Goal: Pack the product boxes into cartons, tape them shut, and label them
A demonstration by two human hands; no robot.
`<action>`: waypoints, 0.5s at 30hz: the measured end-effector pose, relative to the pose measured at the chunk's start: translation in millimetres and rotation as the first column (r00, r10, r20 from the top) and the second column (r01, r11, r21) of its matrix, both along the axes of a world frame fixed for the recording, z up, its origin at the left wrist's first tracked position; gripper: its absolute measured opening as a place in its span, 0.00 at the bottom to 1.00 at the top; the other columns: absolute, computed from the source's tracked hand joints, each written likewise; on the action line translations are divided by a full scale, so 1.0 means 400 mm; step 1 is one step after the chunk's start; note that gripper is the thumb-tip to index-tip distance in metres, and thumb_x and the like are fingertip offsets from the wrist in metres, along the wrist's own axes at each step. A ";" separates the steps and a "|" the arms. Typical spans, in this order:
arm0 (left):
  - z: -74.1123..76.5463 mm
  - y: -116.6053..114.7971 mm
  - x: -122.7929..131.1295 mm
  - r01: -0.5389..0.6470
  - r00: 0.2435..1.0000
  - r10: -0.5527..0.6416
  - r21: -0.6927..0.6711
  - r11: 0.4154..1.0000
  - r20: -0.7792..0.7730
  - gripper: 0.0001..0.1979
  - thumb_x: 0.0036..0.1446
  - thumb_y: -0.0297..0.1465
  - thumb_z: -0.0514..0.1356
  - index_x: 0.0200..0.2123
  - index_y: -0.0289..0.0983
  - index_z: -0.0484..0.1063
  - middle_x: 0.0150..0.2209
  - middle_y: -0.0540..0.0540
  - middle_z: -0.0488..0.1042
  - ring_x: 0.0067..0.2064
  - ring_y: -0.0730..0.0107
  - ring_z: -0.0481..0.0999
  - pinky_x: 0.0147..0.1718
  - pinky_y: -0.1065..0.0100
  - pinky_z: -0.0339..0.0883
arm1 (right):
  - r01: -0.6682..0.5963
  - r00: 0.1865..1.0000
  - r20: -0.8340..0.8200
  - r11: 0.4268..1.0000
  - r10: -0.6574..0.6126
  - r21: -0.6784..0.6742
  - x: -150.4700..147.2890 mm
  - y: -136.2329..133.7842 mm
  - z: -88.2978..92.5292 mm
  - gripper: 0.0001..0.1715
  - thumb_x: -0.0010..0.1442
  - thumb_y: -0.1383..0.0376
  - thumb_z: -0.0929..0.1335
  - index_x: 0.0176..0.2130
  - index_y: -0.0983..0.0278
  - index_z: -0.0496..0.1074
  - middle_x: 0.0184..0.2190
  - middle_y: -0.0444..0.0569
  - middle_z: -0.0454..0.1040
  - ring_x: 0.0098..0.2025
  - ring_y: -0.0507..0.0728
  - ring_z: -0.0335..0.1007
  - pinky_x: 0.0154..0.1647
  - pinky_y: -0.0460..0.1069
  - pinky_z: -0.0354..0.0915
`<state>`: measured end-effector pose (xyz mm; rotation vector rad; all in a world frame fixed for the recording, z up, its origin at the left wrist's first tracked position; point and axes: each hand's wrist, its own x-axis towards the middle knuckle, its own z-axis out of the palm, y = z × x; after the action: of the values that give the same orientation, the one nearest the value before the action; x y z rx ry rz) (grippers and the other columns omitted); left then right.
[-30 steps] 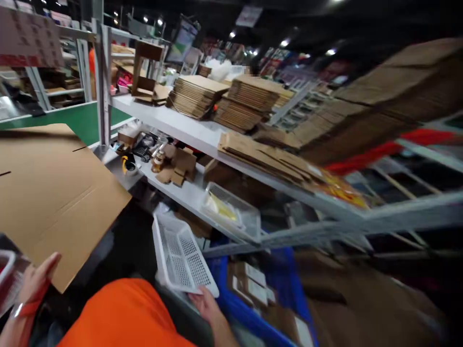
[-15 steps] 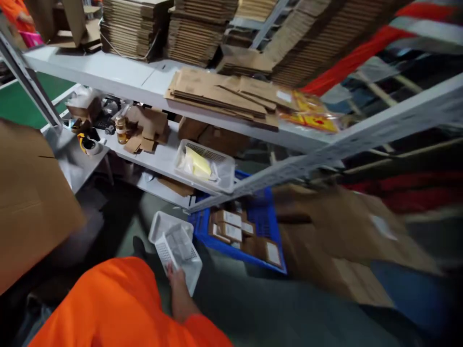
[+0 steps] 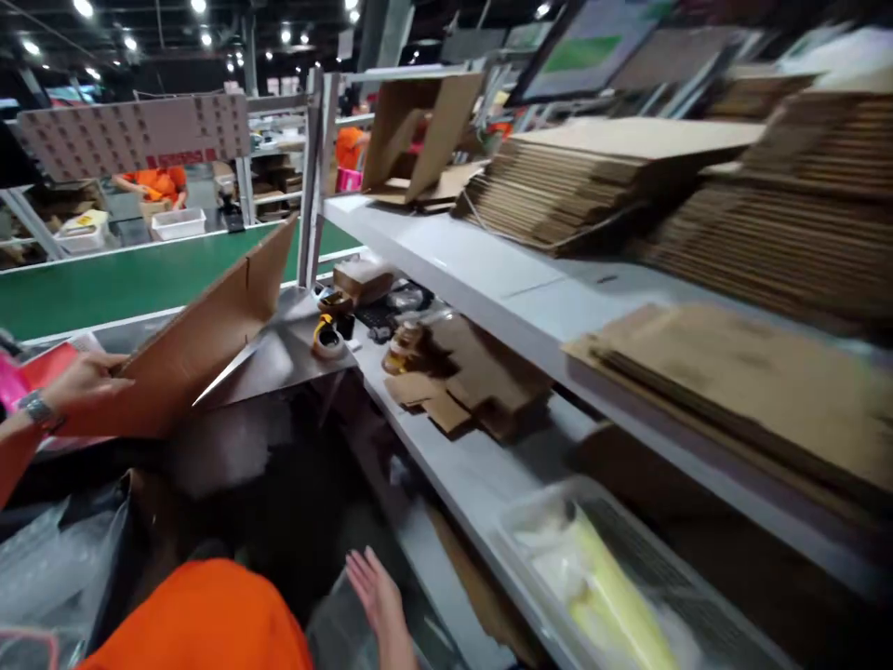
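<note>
At the left, my left hand [image 3: 87, 386] grips the near edge of a cardboard carton piece [image 3: 202, 344], which stands tilted over the metal table. Slits show in its far part. Low in the middle, my right hand [image 3: 377, 591] is held out with fingers apart and nothing in it. Beneath that hand is a blurred pale shape that I cannot make out. A tape roll [image 3: 326, 337] lies on the metal table [image 3: 297, 358] beyond the cardboard.
Flat cardboard stacks [image 3: 558, 186] line the upper shelf [image 3: 453, 251] on the right. A white basket [image 3: 670, 577] with a yellow item sits on the lower shelf. A green conveyor belt [image 3: 70, 288] crosses behind the table. A co-worker in orange [image 3: 160, 186] is beyond it.
The view has swung up and left. My right hand has let go of the white basket near the floor. My left hand has come into view, holding the cardboard.
</note>
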<state>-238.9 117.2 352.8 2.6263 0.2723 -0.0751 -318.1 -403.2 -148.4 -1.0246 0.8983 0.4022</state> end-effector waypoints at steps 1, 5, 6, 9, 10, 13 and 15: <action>0.007 -0.005 0.006 0.015 0.999 -0.017 -0.039 0.999 -0.028 0.24 0.56 0.37 0.66 0.50 0.24 0.82 0.39 0.50 0.86 0.42 0.63 0.79 0.39 0.76 0.70 | -0.020 0.999 0.031 1.000 0.020 -0.005 0.050 -0.009 0.018 0.31 0.39 0.42 0.75 0.41 0.49 0.73 0.48 0.58 0.84 0.67 0.78 0.75 0.68 0.70 0.71; 0.032 -0.011 0.050 0.080 0.987 -0.109 -0.231 0.970 -0.118 0.32 0.60 0.39 0.66 0.60 0.22 0.78 0.44 0.50 0.87 0.46 0.61 0.79 0.43 0.75 0.71 | -0.079 0.974 0.212 0.997 0.080 -0.013 0.277 -0.004 0.137 0.34 0.45 0.43 0.77 0.49 0.52 0.76 0.52 0.56 0.85 0.64 0.73 0.79 0.67 0.69 0.73; 0.037 -0.008 0.065 0.113 0.980 -0.153 -0.276 0.955 -0.127 0.34 0.61 0.40 0.66 0.63 0.22 0.76 0.47 0.49 0.87 0.49 0.59 0.80 0.45 0.74 0.72 | -0.089 0.958 0.273 0.996 0.089 -0.013 0.335 0.008 0.181 0.36 0.46 0.43 0.78 0.51 0.54 0.77 0.54 0.57 0.84 0.64 0.73 0.80 0.67 0.69 0.74; 0.043 0.018 0.112 0.201 0.951 -0.266 -0.337 0.920 -0.157 0.39 0.57 0.45 0.69 0.65 0.27 0.76 0.55 0.45 0.86 0.53 0.53 0.83 0.48 0.71 0.75 | -0.119 0.882 0.455 0.992 0.124 -0.039 0.505 0.065 0.340 0.42 0.49 0.43 0.79 0.58 0.58 0.76 0.59 0.60 0.82 0.65 0.73 0.79 0.66 0.69 0.74; 0.043 0.033 0.127 0.216 0.944 -0.287 -0.352 0.911 -0.165 0.39 0.55 0.47 0.70 0.65 0.29 0.77 0.56 0.44 0.85 0.54 0.51 0.83 0.49 0.70 0.76 | -0.123 0.852 0.505 0.991 0.137 -0.060 0.559 0.089 0.397 0.44 0.50 0.42 0.79 0.60 0.59 0.76 0.61 0.61 0.81 0.66 0.73 0.77 0.66 0.69 0.75; 0.036 0.092 0.169 0.218 0.947 -0.293 -0.404 0.888 -0.133 0.36 0.56 0.52 0.69 0.62 0.36 0.81 0.60 0.43 0.84 0.60 0.46 0.82 0.57 0.65 0.76 | -0.102 0.754 0.631 0.981 0.183 -0.163 0.709 0.177 0.561 0.49 0.54 0.40 0.78 0.66 0.59 0.74 0.69 0.62 0.74 0.71 0.73 0.72 0.65 0.69 0.76; 0.030 0.132 0.192 0.204 0.963 -0.254 -0.373 0.905 -0.090 0.36 0.58 0.57 0.66 0.60 0.40 0.84 0.61 0.44 0.83 0.64 0.46 0.81 0.60 0.64 0.75 | -0.048 0.652 0.712 0.952 0.260 -0.303 0.800 0.247 0.657 0.52 0.56 0.38 0.76 0.70 0.59 0.71 0.74 0.61 0.68 0.75 0.73 0.66 0.68 0.69 0.73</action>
<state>-162.0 170.1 364.9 2.2753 -0.0103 -0.3529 1.7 -304.4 114.5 -1.3689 0.0974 -0.0313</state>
